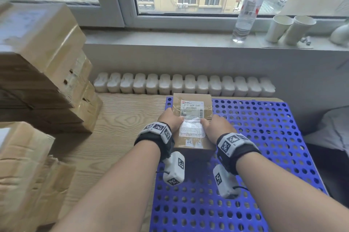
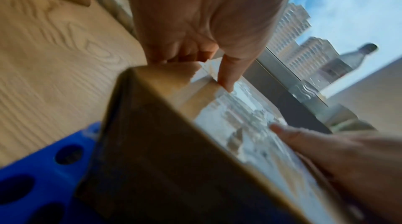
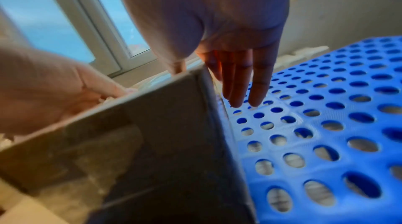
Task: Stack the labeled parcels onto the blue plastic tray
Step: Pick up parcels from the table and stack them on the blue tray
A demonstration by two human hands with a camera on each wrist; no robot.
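Observation:
A brown cardboard parcel (image 1: 205, 105) with a white label lies at the far-left corner of the blue perforated tray (image 1: 264, 137). My left hand (image 1: 169, 118) grips its left side, fingers curled at the edge and thumb (image 2: 226, 76) on top. On the parcel's other side is my right hand (image 1: 219, 125), thumb on the top face. In the right wrist view its fingers (image 3: 239, 81) hang straight down beside the parcel (image 3: 152, 124), above the tray (image 3: 326, 107). Whether the parcel (image 2: 152, 141) rests fully on the tray I cannot tell.
Stacks of taped cardboard parcels (image 1: 47, 61) stand on the wooden table (image 1: 117, 118) at the left, with more (image 1: 22, 165) nearer me. A white radiator (image 1: 185, 84) runs behind the table. A water bottle (image 1: 247, 9) and paper cups (image 1: 279, 27) stand on the windowsill.

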